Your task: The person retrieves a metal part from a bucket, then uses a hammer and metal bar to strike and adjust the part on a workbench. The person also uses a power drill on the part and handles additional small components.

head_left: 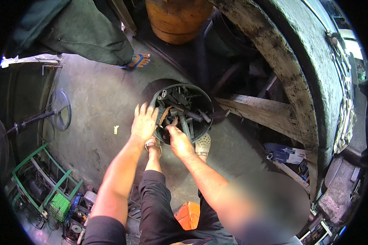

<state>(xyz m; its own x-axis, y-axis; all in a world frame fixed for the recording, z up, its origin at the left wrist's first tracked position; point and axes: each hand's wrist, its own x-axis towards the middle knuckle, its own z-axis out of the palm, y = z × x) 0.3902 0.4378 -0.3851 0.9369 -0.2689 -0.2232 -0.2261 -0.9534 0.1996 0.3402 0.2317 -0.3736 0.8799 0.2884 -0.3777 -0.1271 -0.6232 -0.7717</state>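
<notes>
A dark round bucket (206, 107) full of greasy metal tools and spanners (183, 107) stands on the concrete floor in front of my feet. My left hand (144, 121) lies on the bucket's near left rim with its fingers spread, holding nothing. My right hand (178, 139) reaches over the near rim, and its fingers curl down around a metal tool among the others. Exactly which piece it grips is hidden. My sandalled feet (203, 143) sit just below the bucket.
Another person's leg in green trousers, with a blue flip-flop (138, 61), stands at the top left. An orange cylinder (178, 20) is behind the bucket. A huge worn tyre (298, 73), a wooden plank (257, 108) and a chain (347, 114) fill the right. A green metal frame (45, 179) stands at lower left.
</notes>
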